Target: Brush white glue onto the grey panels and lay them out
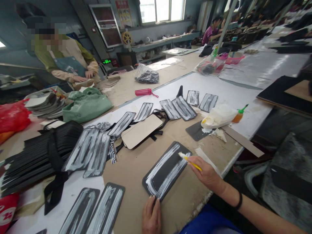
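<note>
A yellow-handled brush (195,164) is gripped in my right hand (204,172), its white tip on the upper right part of a dark rectangular panel (163,172). White streaks run along the panel's long sides and lower end; its middle is dark. At the panel's near end, my left hand (151,216) rests with its fingertips on the edge, fingers together. A white glue container (218,116) lies on its side on a dark sheet (195,131), beyond my right hand. Several white-streaked panels (184,108) lie farther back, and others (107,208) at the lower left.
Beige boards (141,130) lie in the middle of the table. A stack of black pieces (41,156) and a green cloth bag (86,104) are on the left. An orange bottle (238,116) stands behind the glue container. Across the table, a person (65,58) handles something.
</note>
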Motion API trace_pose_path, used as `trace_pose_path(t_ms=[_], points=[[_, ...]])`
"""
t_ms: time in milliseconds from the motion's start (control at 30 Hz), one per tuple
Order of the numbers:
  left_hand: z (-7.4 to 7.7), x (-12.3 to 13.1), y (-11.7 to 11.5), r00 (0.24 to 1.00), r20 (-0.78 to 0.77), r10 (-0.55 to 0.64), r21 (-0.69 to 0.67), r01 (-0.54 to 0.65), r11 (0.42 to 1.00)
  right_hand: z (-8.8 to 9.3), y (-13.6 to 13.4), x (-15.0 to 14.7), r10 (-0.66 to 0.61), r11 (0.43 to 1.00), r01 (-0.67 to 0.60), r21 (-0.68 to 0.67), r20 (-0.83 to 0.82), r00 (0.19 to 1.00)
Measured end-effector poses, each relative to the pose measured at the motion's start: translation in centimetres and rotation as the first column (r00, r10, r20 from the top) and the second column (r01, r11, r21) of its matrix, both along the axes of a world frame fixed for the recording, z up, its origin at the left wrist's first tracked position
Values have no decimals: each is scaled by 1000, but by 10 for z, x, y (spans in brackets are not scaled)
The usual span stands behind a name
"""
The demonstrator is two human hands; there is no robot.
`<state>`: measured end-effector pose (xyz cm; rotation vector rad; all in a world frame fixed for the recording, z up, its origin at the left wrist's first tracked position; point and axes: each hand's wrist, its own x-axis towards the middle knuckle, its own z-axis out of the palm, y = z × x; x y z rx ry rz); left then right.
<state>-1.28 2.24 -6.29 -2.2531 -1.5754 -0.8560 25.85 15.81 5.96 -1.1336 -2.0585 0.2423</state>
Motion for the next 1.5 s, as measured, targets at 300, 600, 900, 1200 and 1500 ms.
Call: trace_pose_path(t_ms=[300, 600, 900, 1200, 1500], points=[[-8, -6, 2, 997, -66, -43, 41, 46, 998, -23, 7, -6, 161, 986, -168, 23, 183, 970], [7, 3, 2, 1000, 10, 3, 31, -3, 1000, -22, 22, -19, 117, 991, -126, 51, 144, 983], [31, 18, 3, 987, 110, 113, -17, -112, 994, -17, -39, -80, 43, 827, -237, -511, -362, 931], [28, 21, 1, 973, 167, 160, -45, -155, 987, -12, 16, 3, -276, 919, 223, -326, -129, 952], [26, 21, 1, 974, 154, 166, -46, -161, 986, -29, -19, -102, -278, 593, -295, -749, -534, 798]])
